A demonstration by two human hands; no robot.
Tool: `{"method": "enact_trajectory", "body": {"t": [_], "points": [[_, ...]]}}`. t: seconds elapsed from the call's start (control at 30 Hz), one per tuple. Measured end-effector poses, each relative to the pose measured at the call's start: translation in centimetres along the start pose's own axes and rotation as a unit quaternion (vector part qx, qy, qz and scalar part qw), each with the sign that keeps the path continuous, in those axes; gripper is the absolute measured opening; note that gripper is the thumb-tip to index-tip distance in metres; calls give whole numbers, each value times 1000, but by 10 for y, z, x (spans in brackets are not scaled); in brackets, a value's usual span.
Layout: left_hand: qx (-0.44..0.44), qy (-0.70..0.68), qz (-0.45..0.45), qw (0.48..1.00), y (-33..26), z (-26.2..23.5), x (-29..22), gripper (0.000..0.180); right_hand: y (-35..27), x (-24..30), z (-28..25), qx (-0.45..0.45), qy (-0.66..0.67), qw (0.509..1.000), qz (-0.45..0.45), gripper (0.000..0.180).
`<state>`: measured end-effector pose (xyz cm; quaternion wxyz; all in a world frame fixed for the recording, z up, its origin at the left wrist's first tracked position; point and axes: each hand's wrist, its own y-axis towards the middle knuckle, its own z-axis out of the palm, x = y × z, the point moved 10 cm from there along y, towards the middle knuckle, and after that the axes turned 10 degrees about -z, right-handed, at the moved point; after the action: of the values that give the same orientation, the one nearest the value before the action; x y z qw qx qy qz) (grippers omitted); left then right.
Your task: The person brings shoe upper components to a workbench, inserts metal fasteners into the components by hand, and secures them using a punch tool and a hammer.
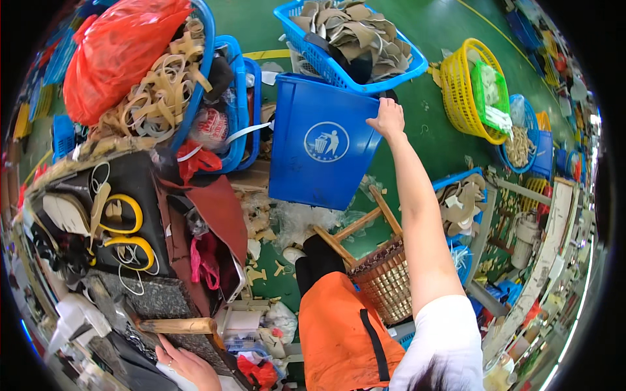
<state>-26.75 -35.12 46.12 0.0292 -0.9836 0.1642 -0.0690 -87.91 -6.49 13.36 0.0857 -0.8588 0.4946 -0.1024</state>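
Note:
My right arm reaches far forward, and my right hand (389, 118) grips the upper right edge of a blue trash bin (297, 166), thumb on the near side. The bin leans, with a white figure symbol on its side. At the lower left my left hand (189, 368) lies with fingers stretched out on the workbench's edge, just below a hammer (176, 325) with a wooden handle. That hammer rests on a dark stone slab (173, 296). Farther up the bench are yellow-handled scissors (134, 215) and a pale sole-shaped piece (67, 213).
Behind the bin stands a blue basket (414, 62) of grey-brown cut pieces. A red plastic bag (124, 52) tops beige strips at the upper left. A yellow basket (456, 91) stands to the right. A woven-seat stool (381, 280) is beside my orange apron; scraps litter the green floor.

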Motion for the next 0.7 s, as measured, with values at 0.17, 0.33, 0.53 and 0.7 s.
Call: {"method": "enact_trajectory", "body": {"t": [0.17,0.33,0.53,0.7], "points": [[-4,19,1,1000,0,-2,-3,51,-72,5,56,208,40,967,-142,42],[16,-10,41,999,3,12,-11,51,-129,21,26,125,155,953,-229,30],[9,2,26,1000,1,4,-10,50,-205,95,12,197,133,937,-258,21],[1,-1,48,999,1,8,-14,51,-245,97,-4,60,158,955,-245,18]]}}
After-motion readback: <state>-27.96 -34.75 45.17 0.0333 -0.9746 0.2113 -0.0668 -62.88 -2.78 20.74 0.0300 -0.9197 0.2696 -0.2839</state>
